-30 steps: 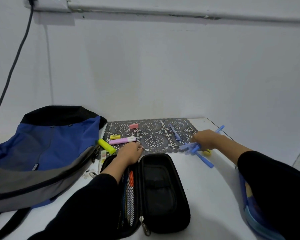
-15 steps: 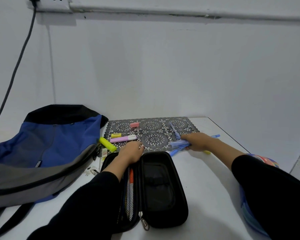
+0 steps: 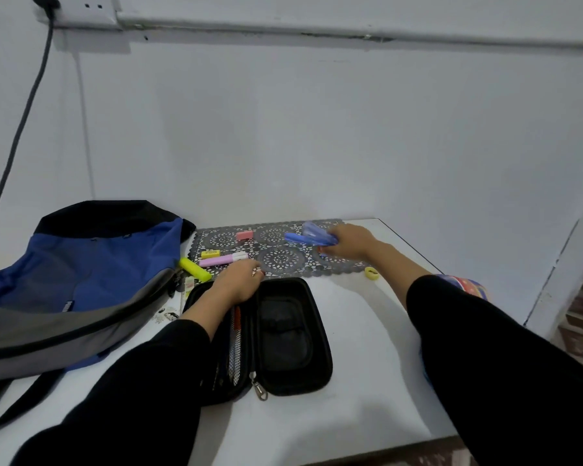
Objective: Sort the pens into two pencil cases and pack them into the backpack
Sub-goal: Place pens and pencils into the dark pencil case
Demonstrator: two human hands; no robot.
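Observation:
A black pencil case (image 3: pixel 283 334) lies open at the table's middle, with pens under the mesh of its left half. My left hand (image 3: pixel 241 282) rests on that half's far end, fingers curled over the rim. My right hand (image 3: pixel 349 242) grips a bundle of blue pens (image 3: pixel 312 237) above the patterned mat (image 3: pixel 280 260). A pink highlighter (image 3: pixel 223 259) and a yellow highlighter (image 3: pixel 194 269) lie left of my left hand. The blue and grey backpack (image 3: pixel 78 280) lies flat at the left. A second, colourful pencil case (image 3: pixel 468 285) shows partly behind my right sleeve.
On the mat lie a pink eraser (image 3: pixel 244 235) and a yellow eraser (image 3: pixel 210 253). A yellow sharpener (image 3: pixel 371 273) sits on the white table just off the mat. A wall stands right behind the table. A cable (image 3: pixel 17 129) hangs from a socket at the upper left.
My right hand gathered the blue pens off the table's right side and moved left and back over the mat, uncovering the yellow sharpener. My left hand stayed on the case.

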